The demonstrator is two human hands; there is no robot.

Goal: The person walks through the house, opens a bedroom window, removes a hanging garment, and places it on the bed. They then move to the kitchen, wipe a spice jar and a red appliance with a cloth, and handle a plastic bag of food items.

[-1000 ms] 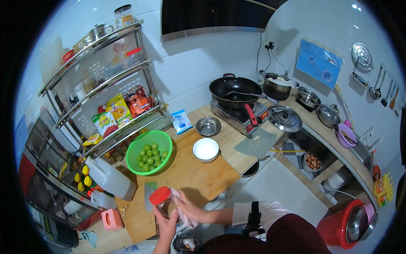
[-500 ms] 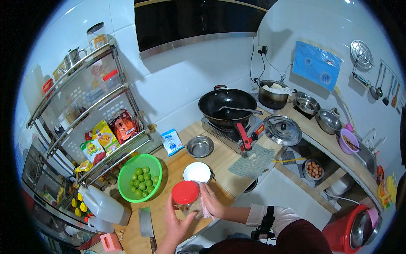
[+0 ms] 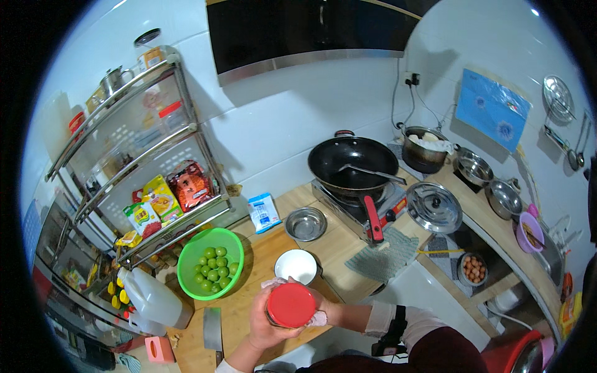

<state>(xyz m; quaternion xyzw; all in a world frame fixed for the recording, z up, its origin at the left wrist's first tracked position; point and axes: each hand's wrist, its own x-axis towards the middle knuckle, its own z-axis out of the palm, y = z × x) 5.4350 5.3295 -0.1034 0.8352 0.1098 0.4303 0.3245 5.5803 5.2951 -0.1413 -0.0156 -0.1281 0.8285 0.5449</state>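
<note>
A jar with a red lid (image 3: 291, 305) is held over the front of the wooden counter, its lid facing up. My left hand (image 3: 262, 324) is wrapped round the jar's left side. On the right side, my right hand (image 3: 324, 304) presses a pale pink cloth (image 3: 319, 319) against the jar; its fingers are partly hidden behind the lid. Cloth also shows at the jar's far left edge. Just beyond stands a white bowl (image 3: 296, 266). A cleaver (image 3: 212, 329) lies left of my left hand, beside a green basin (image 3: 182, 273) of round green fruit (image 3: 212, 273).
A steel bowl (image 3: 305, 224) and a blue-white packet (image 3: 264, 212) lie farther back. A black wok (image 3: 348, 158) sits on a portable stove, its red handle (image 3: 372, 217) pointing toward me. A pot lid (image 3: 433, 208) rests to its right. White jugs (image 3: 155, 301) and a metal rack (image 3: 127, 168) stand left.
The jar has tilted so its lid faces the view more fully. Cloth now also shows at its far left edge. The whole view has shifted slightly left.
</note>
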